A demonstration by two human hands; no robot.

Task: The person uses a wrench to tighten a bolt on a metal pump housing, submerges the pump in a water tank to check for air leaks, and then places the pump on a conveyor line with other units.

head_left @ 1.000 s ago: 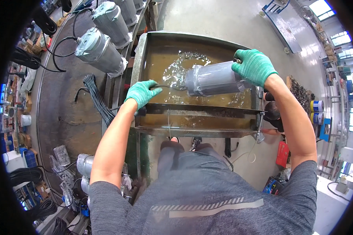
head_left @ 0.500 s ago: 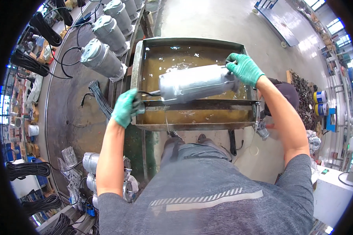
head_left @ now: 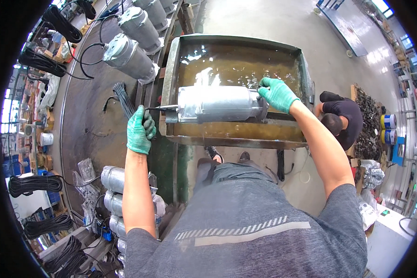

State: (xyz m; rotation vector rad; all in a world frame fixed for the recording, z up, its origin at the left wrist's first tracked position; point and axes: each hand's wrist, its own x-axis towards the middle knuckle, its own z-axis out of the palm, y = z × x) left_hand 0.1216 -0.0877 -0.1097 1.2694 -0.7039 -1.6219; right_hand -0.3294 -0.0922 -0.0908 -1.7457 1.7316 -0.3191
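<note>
A wet, silvery cylindrical pump motor (head_left: pixel 220 104) lay crosswise over the steel water tank (head_left: pixel 306 78) of brownish water. The green-gloved right hand (head_left: pixel 277 94) gripped its right end; the left hand (head_left: pixel 140 130) (also gloved) closed on its black cable (head_left: pixel 160 109). Similar grey cylinders (head_left: pixel 129 56) rested on the dark bench (head_left: pixel 85 106); blue-and-yellow cans (head_left: pixel 388 121) stood far right.

packages: two round cans (head_left: pixel 387 121), blue bodies with yellow tops, stacked at right edge beside scrap pile | white round tub (head_left: pixel 46 139) at left edge, on cluttered shelf | clear plastic bags (head_left: pixel 85 173), possibly wrappers, lower left | labels, signs, screens: none legible
</note>
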